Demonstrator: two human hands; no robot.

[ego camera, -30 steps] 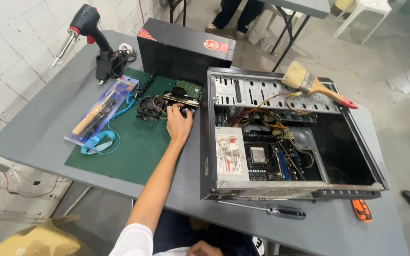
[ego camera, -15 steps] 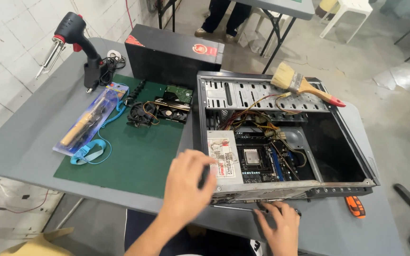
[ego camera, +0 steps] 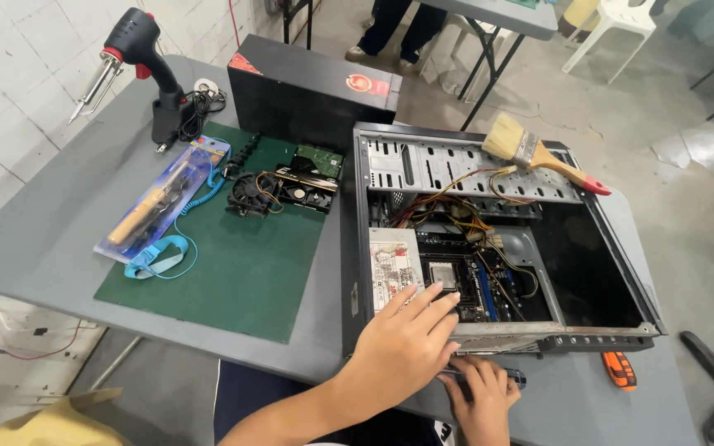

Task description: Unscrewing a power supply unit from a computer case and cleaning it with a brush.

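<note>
An open computer case [ego camera: 497, 239] lies on its side on a grey table [ego camera: 43, 239]. The left hand [ego camera: 402, 347] rests on the case's near edge, fingers spread flat, holding nothing. Just below it, the right hand [ego camera: 481, 396] closes around a dark-handled screwdriver [ego camera: 512, 377] lying on the table in front of the case. A paintbrush [ego camera: 539, 157] sits on the case's far side. A green mat [ego camera: 225, 264] lies to the left.

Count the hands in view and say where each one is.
2. The left hand rests on the near edge of the computer case; the right hand grips a screwdriver on the table beside it.
</note>
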